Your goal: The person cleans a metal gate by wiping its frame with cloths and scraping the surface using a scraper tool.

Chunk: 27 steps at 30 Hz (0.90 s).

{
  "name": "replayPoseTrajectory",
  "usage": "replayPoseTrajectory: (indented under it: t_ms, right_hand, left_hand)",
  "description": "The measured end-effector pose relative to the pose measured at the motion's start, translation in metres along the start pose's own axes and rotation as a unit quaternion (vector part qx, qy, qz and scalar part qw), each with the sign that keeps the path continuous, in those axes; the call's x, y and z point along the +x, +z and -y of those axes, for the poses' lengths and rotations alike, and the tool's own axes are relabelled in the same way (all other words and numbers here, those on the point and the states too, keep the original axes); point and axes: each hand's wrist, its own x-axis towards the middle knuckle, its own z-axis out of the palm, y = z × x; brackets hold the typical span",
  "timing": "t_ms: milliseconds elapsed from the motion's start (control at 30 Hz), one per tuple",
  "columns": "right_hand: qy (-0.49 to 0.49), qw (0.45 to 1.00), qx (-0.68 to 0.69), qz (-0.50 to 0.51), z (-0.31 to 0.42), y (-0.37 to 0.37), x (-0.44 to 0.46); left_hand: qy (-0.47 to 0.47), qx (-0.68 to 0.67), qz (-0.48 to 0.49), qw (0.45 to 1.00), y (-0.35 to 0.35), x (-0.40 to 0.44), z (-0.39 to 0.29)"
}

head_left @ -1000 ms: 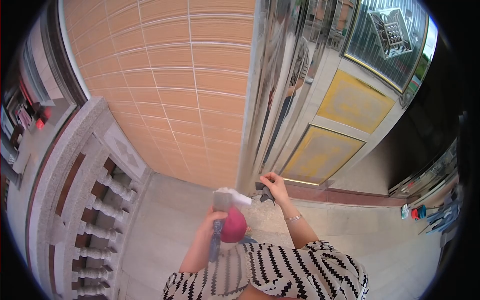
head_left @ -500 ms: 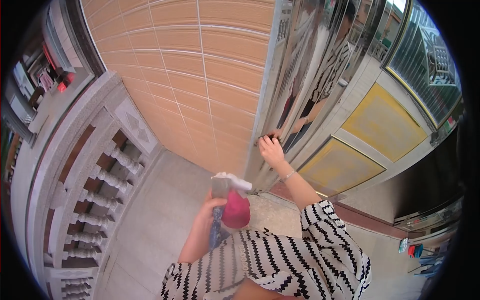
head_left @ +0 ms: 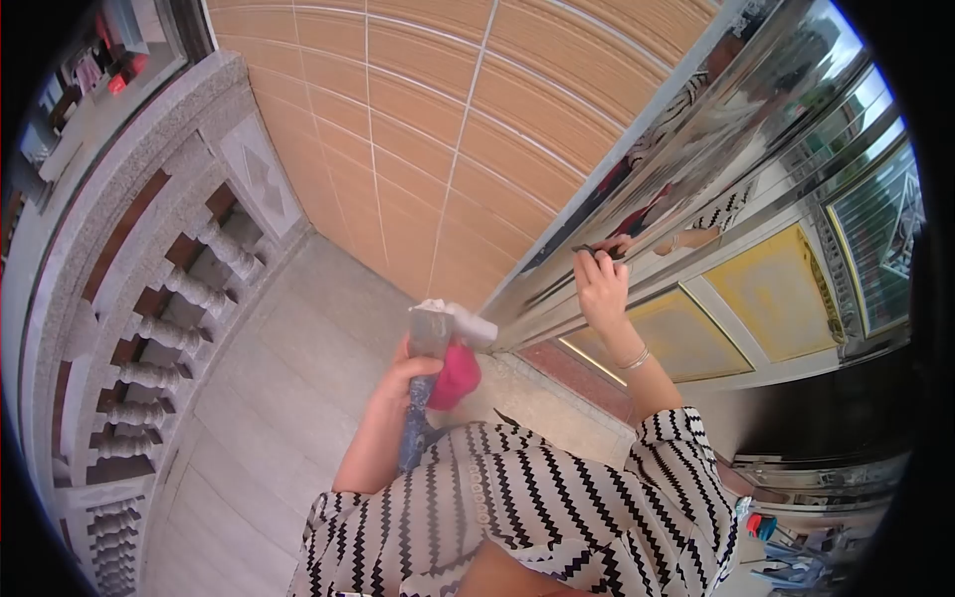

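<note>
At the lower middle, my left hand (head_left: 410, 372) is closed around a long object with a flat grey upper part (head_left: 430, 330) and a mottled blue lower part (head_left: 415, 423). A white piece (head_left: 472, 326) sticks out to the right at its top. Right beside it is a bright pink thing (head_left: 457, 376); I cannot tell whether my hand holds it too. My right hand (head_left: 603, 286), with a bracelet at the wrist, is raised to the shiny metal door frame (head_left: 665, 204). Its fingers are bent around a small dark piece (head_left: 585, 250) at the metal surface, mostly covered.
A tan tiled wall (head_left: 418, 119) meets the frame on its left. Further left runs a stone balustrade (head_left: 169, 338). Door panels with yellow insets (head_left: 776, 298) stand to the right. Grey floor tiles (head_left: 274, 398) lie below, with a reddish sill (head_left: 577, 373) under the door.
The view has turned, and the door frame slants more. My right hand has shifted along the metal, up and right in view. My left hand keeps its hold on the grey-and-blue object.
</note>
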Motion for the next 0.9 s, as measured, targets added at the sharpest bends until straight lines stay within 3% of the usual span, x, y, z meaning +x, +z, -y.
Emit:
replayPoseTrajectory:
  t_ms: [33, 133, 200, 300, 433, 600, 733, 900]
  right_hand:
    - [0.02, 0.997, -0.018, -0.069, -0.01, -0.016, 0.013]
    - [-0.011, 1.0, -0.018, -0.004, 0.001, 0.001, 0.001]
    - [-0.038, 0.999, -0.02, 0.032, 0.022, 0.025, -0.009]
    - [0.012, 0.998, -0.018, 0.054, 0.024, 0.026, -0.008]
    - [0.083, 0.994, -0.059, -0.041, 0.005, -0.019, 0.019]
    - [0.059, 0.988, -0.011, 0.145, 0.048, 0.059, -0.028]
    - [0.119, 0.99, -0.079, -0.004, 0.022, -0.003, 0.018]
    - [0.069, 0.991, -0.03, 0.115, 0.055, 0.062, -0.023]
  left_hand:
    - [0.008, -0.011, 0.009, 1.0, 0.0, 0.004, -0.003]
    - [-0.056, -0.013, -0.085, 0.995, 0.004, 0.017, -0.004]
    - [-0.063, 0.025, -0.057, 0.996, 0.004, 0.026, -0.007]
    - [-0.063, 0.032, -0.008, 0.997, 0.004, 0.032, -0.022]
    - [-0.072, -0.023, 0.004, 0.997, -0.011, 0.042, -0.028]
    - [-0.13, 0.073, 0.004, 0.989, -0.01, 0.046, -0.046]
    - [-0.079, 0.008, -0.02, 0.997, -0.022, 0.044, -0.054]
    - [-0.124, 0.034, -0.029, 0.991, -0.027, 0.053, -0.058]
